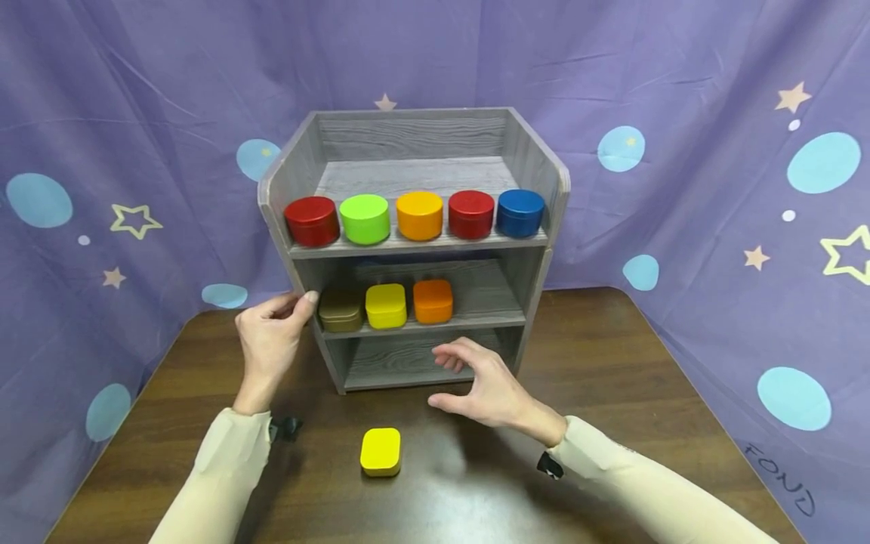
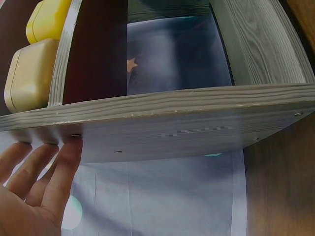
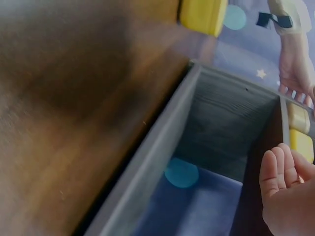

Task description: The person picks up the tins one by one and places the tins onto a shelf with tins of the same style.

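Note:
My left hand [image 1: 270, 332] touches the outer left side of a grey wooden shelf unit [image 1: 411, 249], its thumb by the front edge. Straight fingertips [image 2: 73, 147] meet the side panel in the left wrist view. My right hand [image 1: 485, 385] hovers before the lowest compartment, fingers apart from the thumb and nothing between them. On the middle shelf stand a gold square tin [image 1: 341, 311], a yellow square tin [image 1: 386, 306] and an orange square tin [image 1: 433, 301]. Another yellow square tin [image 1: 381, 452] lies on the table in front of the unit, between the forearms.
Several round tins line the upper shelf: a red tin [image 1: 312, 221], a green tin [image 1: 365, 219], an orange tin [image 1: 419, 215], another red tin [image 1: 471, 214] and a blue tin [image 1: 519, 213]. Behind the brown table [image 1: 598, 363] hangs a purple curtain [image 1: 584, 68].

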`<state>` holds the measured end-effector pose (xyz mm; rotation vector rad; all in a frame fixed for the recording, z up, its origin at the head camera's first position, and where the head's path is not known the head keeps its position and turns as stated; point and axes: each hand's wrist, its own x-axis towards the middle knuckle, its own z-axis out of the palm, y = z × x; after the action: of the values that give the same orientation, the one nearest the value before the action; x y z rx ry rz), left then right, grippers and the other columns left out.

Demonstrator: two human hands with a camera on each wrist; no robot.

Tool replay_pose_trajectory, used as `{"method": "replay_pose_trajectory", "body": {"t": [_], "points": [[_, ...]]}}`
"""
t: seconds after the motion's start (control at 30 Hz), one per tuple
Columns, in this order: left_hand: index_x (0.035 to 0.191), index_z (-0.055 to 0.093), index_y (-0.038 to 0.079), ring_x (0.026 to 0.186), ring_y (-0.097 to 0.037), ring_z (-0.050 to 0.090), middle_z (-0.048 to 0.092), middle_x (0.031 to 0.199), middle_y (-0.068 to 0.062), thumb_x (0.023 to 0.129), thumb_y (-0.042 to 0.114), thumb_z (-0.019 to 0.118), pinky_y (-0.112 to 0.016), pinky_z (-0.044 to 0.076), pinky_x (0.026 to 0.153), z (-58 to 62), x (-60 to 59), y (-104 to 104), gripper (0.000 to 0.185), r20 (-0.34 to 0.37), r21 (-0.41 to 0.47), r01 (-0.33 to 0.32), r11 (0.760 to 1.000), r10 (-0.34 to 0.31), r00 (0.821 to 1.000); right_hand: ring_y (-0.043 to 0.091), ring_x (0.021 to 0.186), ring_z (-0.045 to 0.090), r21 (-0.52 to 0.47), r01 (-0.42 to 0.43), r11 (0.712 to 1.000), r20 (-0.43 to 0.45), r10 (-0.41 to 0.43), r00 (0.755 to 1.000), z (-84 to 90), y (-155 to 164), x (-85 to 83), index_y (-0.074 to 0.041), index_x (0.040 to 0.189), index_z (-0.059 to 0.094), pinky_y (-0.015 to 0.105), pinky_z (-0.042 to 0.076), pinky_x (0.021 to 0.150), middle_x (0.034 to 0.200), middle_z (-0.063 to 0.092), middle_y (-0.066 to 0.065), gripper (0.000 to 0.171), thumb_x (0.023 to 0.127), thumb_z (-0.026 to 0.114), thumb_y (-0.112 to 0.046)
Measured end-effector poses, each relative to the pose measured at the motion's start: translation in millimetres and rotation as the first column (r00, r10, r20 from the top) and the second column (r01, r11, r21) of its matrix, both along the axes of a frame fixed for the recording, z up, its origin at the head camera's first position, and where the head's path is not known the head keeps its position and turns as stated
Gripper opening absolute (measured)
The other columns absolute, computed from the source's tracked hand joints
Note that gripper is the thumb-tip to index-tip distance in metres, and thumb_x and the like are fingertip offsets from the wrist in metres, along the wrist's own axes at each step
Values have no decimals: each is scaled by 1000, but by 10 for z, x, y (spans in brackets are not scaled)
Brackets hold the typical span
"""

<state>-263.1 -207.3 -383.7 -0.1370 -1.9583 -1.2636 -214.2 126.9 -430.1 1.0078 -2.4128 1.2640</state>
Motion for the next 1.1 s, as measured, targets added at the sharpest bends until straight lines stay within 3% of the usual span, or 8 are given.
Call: {"method": "replay_pose_trajectory", "body": {"t": [0.43,0.83,1.1], "points": [[89,82,-11,63,19,54,60,70,46,88,9,86,-5,43,62,13,-3,5,21,-2,14,0,1000,0,1000,28,105,71,150,-112,982,120,95,988,-277,-168,100,-3,137,68,33,61,93,121,75,11,64,84,94,-28],[86,83,-8,63,17,54,61,69,44,89,9,86,-6,43,61,42,-1,6,18,5,21,6,1000,-6,1000,23,111,69,229,-199,953,255,138,957,-462,-292,178,0,142,65,23,58,97,129,72,11,73,83,96,-31],[88,84,-7,65,19,56,62,71,45,88,10,87,-4,44,63,28,31,25,17,13,34,12,999,-13,1000,13,112,66,307,-197,931,233,127,964,-544,-445,223,-4,142,66,19,55,100,128,72,5,74,82,97,-34]]}}
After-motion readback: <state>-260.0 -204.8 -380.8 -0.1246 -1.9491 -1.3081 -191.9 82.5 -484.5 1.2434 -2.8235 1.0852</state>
